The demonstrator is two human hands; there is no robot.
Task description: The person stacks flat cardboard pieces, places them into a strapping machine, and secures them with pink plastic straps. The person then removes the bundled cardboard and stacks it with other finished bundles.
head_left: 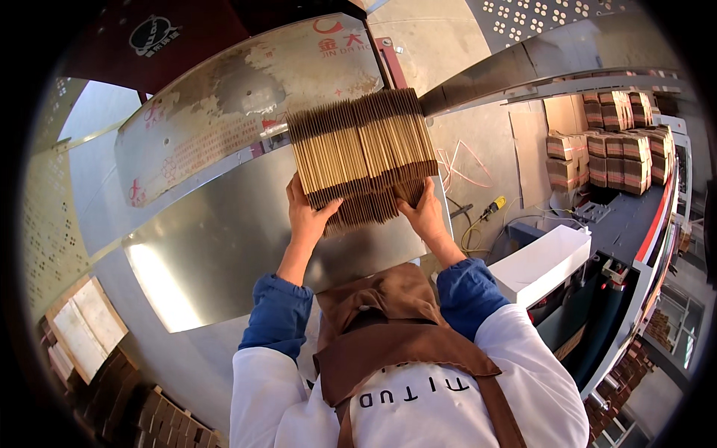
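Note:
A thick stack of folded brown cardboard pieces (362, 149) lies in front of me, its many thin edges running side by side. My left hand (308, 215) grips its near left corner, thumb on the near face and fingers along the side. At the near right corner, my right hand (424, 214) holds it the same way. Part of the fingers on both hands is hidden behind the cardboard. Beneath and left of the stack is a smooth metal table (224, 239), and the stack's far end reaches over toward a worn, printed metal plate (246, 97).
A dark red machine housing (149, 37) stands at the far left, and a long metal beam (553, 60) runs to the far right. On the right are a white open box (541, 269), a yellow-handled tool (494, 205), cables, and bundled cardboard stacks (616, 153) on a conveyor.

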